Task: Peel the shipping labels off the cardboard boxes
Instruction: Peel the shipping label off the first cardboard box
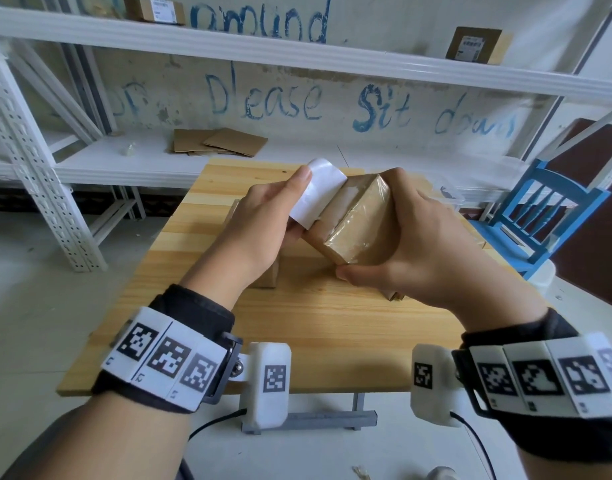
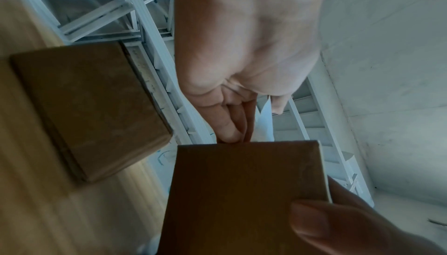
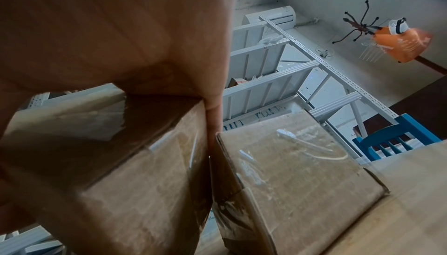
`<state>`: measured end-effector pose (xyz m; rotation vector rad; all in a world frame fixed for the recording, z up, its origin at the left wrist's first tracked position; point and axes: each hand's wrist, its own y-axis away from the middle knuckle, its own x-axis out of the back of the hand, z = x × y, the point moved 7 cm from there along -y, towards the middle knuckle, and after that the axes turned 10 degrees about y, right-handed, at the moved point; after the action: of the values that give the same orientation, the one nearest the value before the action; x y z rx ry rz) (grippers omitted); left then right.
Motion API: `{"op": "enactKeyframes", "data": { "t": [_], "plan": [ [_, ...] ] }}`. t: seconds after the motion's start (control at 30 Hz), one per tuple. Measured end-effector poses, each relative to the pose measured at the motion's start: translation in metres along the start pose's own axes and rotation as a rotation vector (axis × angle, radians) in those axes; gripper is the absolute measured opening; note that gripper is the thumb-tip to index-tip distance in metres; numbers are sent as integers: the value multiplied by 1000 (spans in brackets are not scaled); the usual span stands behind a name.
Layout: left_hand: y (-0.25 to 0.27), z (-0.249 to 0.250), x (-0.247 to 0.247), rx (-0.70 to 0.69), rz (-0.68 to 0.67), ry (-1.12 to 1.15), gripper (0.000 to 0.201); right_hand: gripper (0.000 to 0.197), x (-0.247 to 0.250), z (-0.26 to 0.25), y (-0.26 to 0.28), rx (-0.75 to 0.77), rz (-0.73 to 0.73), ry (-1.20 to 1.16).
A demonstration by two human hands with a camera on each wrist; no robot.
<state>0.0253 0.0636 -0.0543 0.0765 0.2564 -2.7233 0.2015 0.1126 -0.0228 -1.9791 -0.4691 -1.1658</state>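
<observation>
A small taped cardboard box (image 1: 360,223) is held tilted above the wooden table (image 1: 315,323). My right hand (image 1: 411,244) grips it from the right, thumb under its near end. A white shipping label (image 1: 316,192) curls up off the box's left face, blank side showing. My left hand (image 1: 273,216) pinches the label between thumb and fingers. In the left wrist view the label (image 2: 264,119) shows as a thin white strip past my fingers (image 2: 229,123), above the box (image 2: 241,192). The right wrist view shows the held box (image 3: 135,173) close up under my palm.
Another cardboard box (image 2: 89,106) lies on the table under my left hand, and one more box (image 3: 290,173) sits under my right. White metal shelving (image 1: 38,140) stands behind, holding flat cardboard sheets (image 1: 221,142) and labelled boxes (image 1: 475,45). A blue chair (image 1: 543,216) stands at right.
</observation>
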Motion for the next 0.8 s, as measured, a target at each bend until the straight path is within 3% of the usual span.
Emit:
{"op": "enactKeyframes", "data": {
  "t": [0.07,0.23,0.37,0.43,0.67,0.8],
  "plan": [
    [-2,-3,2,-21,-5,-62,70,76,-1,0,0,-2,-3,1],
    [0,3,3,-45,5,-146,92,76,-1,-2,0,3,-5,19],
    [0,7,0,-125,-41,-180,87,75,-2,-5,-1,16,-12,31],
    [0,6,1,-154,-38,-179,73,75,-2,-6,-1,19,-10,24],
    [-7,-3,9,-111,28,-115,31,80,-3,-9,-2,21,-24,50],
    [-4,-2,6,-91,36,-61,24,80,-3,-8,-2,23,-25,50]
  ]
}}
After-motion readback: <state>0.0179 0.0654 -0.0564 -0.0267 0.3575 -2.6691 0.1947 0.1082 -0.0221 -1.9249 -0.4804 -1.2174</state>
